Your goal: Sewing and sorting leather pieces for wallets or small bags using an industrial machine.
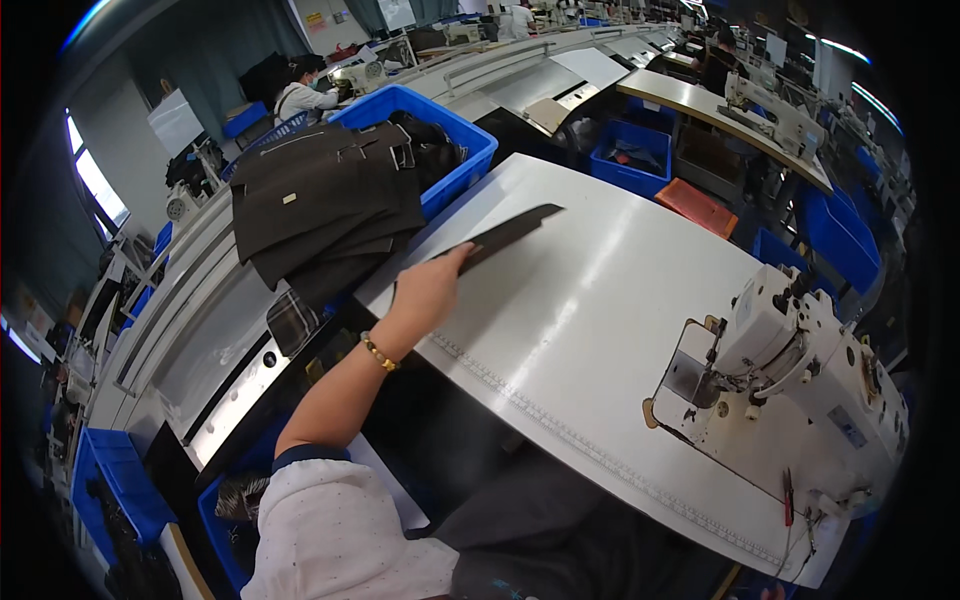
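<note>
My left hand (427,292) reaches over the far left part of the white sewing table (590,290), its fingers closed on a dark fabric piece (512,232). The piece is long and narrow from this angle, and its far end points to the right. Part of it is hidden behind my fingers. Just left of the hand, a pile of dark cut fabric (325,200) hangs over the side of a blue bin (465,170). My right hand is not in view.
A white sewing machine (800,350) stands at the table's right, with red-handled snips (788,497) near it. A measuring tape (560,425) runs along the near edge. Beyond are blue bins (630,155), and a person (300,92) works at the back left.
</note>
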### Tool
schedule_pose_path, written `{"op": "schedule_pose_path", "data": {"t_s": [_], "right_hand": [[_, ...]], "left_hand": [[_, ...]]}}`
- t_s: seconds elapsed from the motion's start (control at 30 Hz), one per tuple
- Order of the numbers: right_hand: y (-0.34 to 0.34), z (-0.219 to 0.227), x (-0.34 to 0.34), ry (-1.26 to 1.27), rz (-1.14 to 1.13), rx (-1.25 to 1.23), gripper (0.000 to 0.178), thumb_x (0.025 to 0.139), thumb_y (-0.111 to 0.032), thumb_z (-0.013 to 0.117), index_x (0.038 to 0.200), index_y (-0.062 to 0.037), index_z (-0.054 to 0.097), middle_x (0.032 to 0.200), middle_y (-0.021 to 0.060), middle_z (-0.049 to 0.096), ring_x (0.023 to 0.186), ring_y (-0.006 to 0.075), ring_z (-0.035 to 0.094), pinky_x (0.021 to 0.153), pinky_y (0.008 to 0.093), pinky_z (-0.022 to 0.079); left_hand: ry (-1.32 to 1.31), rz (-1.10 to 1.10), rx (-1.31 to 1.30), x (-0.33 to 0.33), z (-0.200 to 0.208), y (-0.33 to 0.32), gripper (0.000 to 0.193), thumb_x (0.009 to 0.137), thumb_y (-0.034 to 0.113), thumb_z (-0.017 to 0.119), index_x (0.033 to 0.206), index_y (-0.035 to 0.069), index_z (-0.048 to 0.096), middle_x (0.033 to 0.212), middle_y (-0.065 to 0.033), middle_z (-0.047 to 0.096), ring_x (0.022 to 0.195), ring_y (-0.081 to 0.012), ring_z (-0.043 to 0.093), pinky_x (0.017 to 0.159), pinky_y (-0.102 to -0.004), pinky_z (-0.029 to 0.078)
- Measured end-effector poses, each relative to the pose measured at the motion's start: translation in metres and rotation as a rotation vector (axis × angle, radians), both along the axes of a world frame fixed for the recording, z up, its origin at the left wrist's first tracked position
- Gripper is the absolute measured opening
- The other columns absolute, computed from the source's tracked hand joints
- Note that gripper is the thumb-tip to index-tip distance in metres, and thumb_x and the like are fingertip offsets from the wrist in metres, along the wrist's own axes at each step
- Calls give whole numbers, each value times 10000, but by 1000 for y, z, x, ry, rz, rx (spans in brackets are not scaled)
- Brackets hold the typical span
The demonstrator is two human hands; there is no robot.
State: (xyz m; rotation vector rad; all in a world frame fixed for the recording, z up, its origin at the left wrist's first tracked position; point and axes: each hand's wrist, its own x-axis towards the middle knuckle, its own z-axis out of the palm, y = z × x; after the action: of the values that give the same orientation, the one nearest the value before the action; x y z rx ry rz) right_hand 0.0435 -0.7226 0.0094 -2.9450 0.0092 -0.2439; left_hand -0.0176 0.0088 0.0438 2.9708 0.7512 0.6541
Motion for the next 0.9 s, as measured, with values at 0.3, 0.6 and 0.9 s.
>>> {"op": "schedule_pose_path", "data": {"t_s": [0.3, 0.6, 0.9], "right_hand": [[384, 62, 60, 178, 1548, 435, 356, 921, -245, 711, 1167, 9, 663, 1089, 128, 702, 947, 207, 691, 836, 334, 553], [699, 42, 80, 1297, 976, 1204, 925, 878, -431, 760, 1481, 74, 273, 1441, 207, 417, 1283, 295, 483, 1036, 399, 454], [826, 41, 48, 1358, 687, 1511, 604, 759, -441, 867, 1153, -51, 629, 1073, 71, 685, 909, 227, 661, 778, 368, 524]], "left_hand": [[-584, 450, 382, -99, 54, 101, 862, 857, 565, 692, 1472, 38, 397, 1578, -214, 320, 1462, -417, 288, 1113, -598, 303], [-923, 560, -1068, -244, 65, 219, 539, 873, 374, 761, 1212, -17, 611, 1230, -190, 624, 1132, -310, 614, 926, -508, 529], [-1044, 249, -1190, -229, 78, 185, 299, 910, 185, 733, 1134, 5, 651, 1038, -82, 715, 886, -173, 708, 813, -344, 604]]}}
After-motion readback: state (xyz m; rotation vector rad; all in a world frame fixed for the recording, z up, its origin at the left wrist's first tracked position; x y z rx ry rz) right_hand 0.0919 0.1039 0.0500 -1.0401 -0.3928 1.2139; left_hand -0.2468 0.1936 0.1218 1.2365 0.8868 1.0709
